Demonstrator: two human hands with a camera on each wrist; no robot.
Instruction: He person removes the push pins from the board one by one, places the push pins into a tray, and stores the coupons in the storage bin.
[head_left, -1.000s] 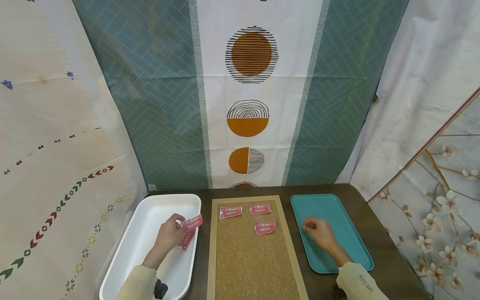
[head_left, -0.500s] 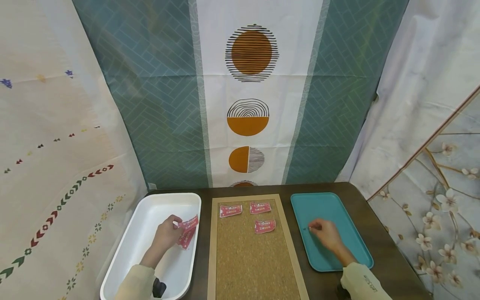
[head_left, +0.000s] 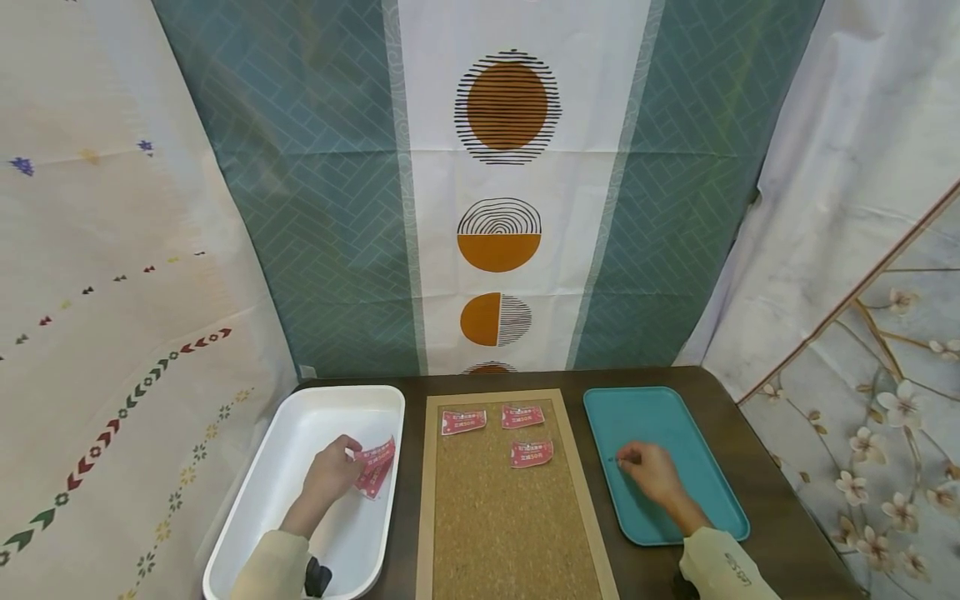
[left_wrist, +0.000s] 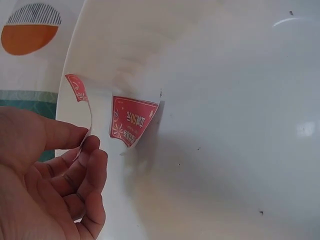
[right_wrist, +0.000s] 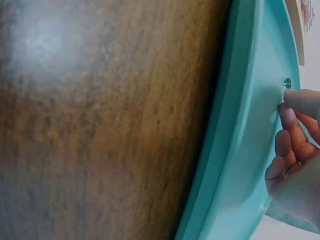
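Observation:
My left hand (head_left: 330, 473) pinches a red coupon (head_left: 377, 453) by its left end, over the right side of the white tray (head_left: 251, 479). In the left wrist view, the pinched coupon (left_wrist: 77, 89) is seen nearly edge-on. A second coupon (left_wrist: 134, 119) stands curved against the tray behind it. My right hand (head_left: 655, 477) is over the teal tray (head_left: 697, 442), fingers curled, thumb and index fingertip pinched on a small pale thing (right_wrist: 285, 96). Right beside these fingertips is a small round shiny thing (right_wrist: 287, 83) at the tray.
A cork board (head_left: 510, 525) with a light wooden frame lies between the two trays on the dark table (head_left: 780, 517). Three red coupons are at its top: upper left (head_left: 463, 422), upper right (head_left: 522, 417) and below that one (head_left: 532, 454). Patterned cloths hang around the table.
My left hand has moved slightly left and down, bringing the pinched coupon over the other one. My right hand has shifted a little right and down, and a small dark spot shows beside its fingertips.

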